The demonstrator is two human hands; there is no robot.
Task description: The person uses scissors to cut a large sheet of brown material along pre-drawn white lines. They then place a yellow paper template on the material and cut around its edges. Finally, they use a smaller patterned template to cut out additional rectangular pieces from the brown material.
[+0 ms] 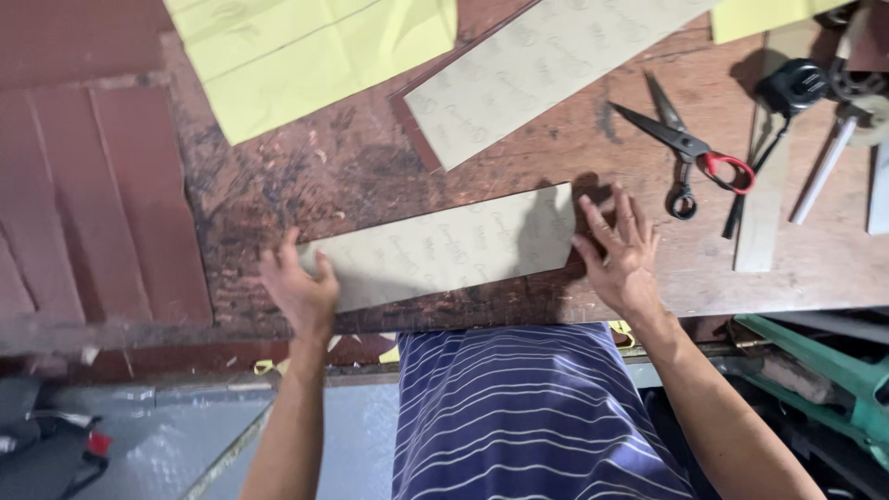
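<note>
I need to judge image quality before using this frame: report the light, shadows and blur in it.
Head view: even, soft light, no strong glare; the right hand throws a dark shadow onto the beige sheet; scissors cast a faint one on the wooden table; printing on the sheet is faint; table edges bow slightly from lens distortion.

Yellow sheet cut off at top

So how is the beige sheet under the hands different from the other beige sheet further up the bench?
The near sheet is pinned flat at both ends by the left hand and right hand; the far sheet lies untouched. The near sheet shows whole; the far sheet runs past the picture's top edge. Both are beige with a faint printed pattern.
</note>
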